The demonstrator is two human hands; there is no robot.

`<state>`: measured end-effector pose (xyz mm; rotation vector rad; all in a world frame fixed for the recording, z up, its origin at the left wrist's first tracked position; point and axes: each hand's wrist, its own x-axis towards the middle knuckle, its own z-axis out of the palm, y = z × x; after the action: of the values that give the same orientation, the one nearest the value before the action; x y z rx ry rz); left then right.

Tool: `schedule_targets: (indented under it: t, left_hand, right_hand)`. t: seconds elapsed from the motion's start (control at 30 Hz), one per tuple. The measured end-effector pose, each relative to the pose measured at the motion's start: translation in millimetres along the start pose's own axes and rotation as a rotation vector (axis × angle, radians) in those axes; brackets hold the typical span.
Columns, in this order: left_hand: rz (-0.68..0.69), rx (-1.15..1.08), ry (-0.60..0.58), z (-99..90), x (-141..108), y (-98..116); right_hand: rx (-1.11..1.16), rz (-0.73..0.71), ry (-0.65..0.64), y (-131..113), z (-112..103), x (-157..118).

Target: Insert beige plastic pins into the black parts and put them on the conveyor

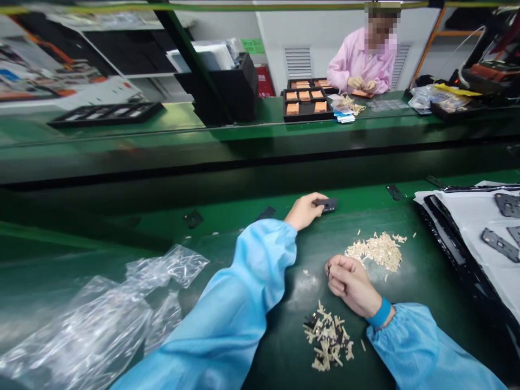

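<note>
My left hand (305,210) reaches to the far side of the green bench and grips a flat black plastic part (331,205) by its left end. Nearer to me, my right hand (349,281) is closed in a pinch on a small dark piece (329,269), too small to name. Behind the right hand lies a heap of tiny cream-coloured pieces (382,252). In front of it is a looser pile of cream strips mixed with small black bits (329,338). A blue band (381,313) circles my right wrist.
Crumpled clear plastic bags (105,309) lie at the left. More flat black parts (193,219) rest along the green strip. At the right, a white sheet (479,216) carries several black parts. Across the bench, a person in pink (345,59) works beside black trays (304,116).
</note>
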<state>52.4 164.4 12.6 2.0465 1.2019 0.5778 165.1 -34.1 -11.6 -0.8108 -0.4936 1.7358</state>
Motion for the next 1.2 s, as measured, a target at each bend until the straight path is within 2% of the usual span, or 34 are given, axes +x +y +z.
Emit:
schedule_targets:
  t: [0.07, 0.17, 0.23, 0.33, 0.5, 0.67, 0.9, 1.2]
  left_hand:
    - [-0.003, -0.117, 0.003, -6.1, -40, -8]
    - [-0.079, -0.569, 0.078, -7.0, -94, -13]
    - [-0.179, -0.719, 0.076, -2.8, -119, -12]
    - [-0.263, -0.812, 0.107, 7.6, -139, -9]
    - [-0.278, -0.859, 0.150, 22.5, -144, -10]
    - [-0.256, -0.806, 0.139, 24.3, -145, -6]
    - [-0.295, -0.739, 0.221, 23.2, -147, 1]
    - [-0.315, -0.676, 0.214, 21.4, -146, 3]
  right_hand:
    - [-0.046, -0.012, 0.011, 0, 1, 1]
    - [-0.141, -0.046, 0.049, 1, 0, 2]
    - [-0.218, -0.068, 0.090, 2, -1, 3]
    - [-0.402, -0.090, 0.142, 3, -3, 2]
    - [-0.720, -0.105, 0.166, -2, -1, -4]
    - [-0.926, -0.091, 0.170, -9, 4, -9]
    - [-1.055, -0.004, 0.169, -12, 11, -13]
    - [-1.124, 0.002, 0.167, -11, 17, -13]
